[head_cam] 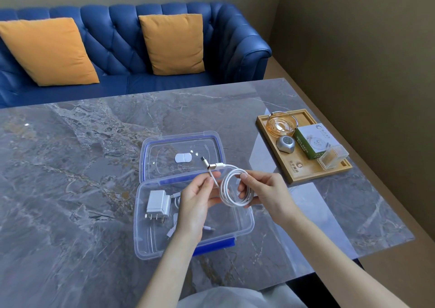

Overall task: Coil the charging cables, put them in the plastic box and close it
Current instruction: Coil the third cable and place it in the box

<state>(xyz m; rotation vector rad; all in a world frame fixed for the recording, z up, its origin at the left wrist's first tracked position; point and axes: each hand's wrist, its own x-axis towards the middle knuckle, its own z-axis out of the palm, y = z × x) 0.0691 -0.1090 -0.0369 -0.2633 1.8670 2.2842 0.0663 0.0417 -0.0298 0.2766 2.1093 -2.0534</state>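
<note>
Item: coiled white charging cable (236,187), held above the open clear plastic box with blue clips (244,223). Right hand (266,193) grips the loops; left hand (197,198) apparently pinches the plug ends. Risk: slackened grip, coil springs open over the box.

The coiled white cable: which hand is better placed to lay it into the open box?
Probably the right hand: it grips the coil itself, above the box. The left hand only pinches the plug ends.
</note>
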